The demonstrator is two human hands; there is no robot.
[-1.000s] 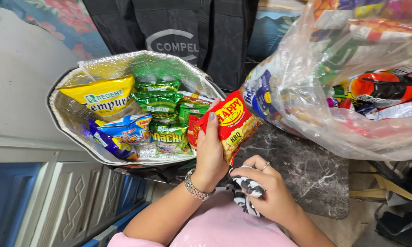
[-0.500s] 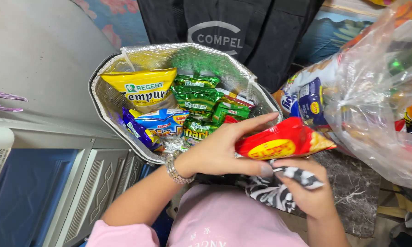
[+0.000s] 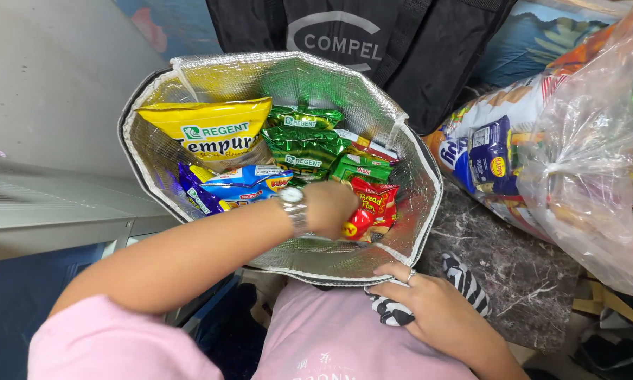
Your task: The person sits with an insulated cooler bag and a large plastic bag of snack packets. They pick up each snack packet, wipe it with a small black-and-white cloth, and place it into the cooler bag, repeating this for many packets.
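Observation:
My left hand (image 3: 328, 208) reaches down into the foil-lined cooler bag (image 3: 415, 211) and grips a red snack packet (image 3: 357, 224), pressing it in next to another red packet (image 3: 376, 200). A silver watch sits on that wrist. My right hand (image 3: 422, 302) rests at the bag's near rim, closed on a black-and-white striped cloth (image 3: 464, 281). Inside the bag lie a yellow chip bag (image 3: 214, 134), green snack packets (image 3: 304, 144) and a blue packet (image 3: 225, 188).
A large clear plastic bag (image 3: 584, 155) full of assorted snacks sits on the dark marble tabletop (image 3: 520, 274) at right. A black tote bag (image 3: 373, 42) stands behind the cooler bag. A grey cabinet (image 3: 56, 211) lies to the left.
My left hand carried the red snack packet from above the table down into the foil-lined bag. My right hand shifted to the bag's near rim, still on the striped cloth.

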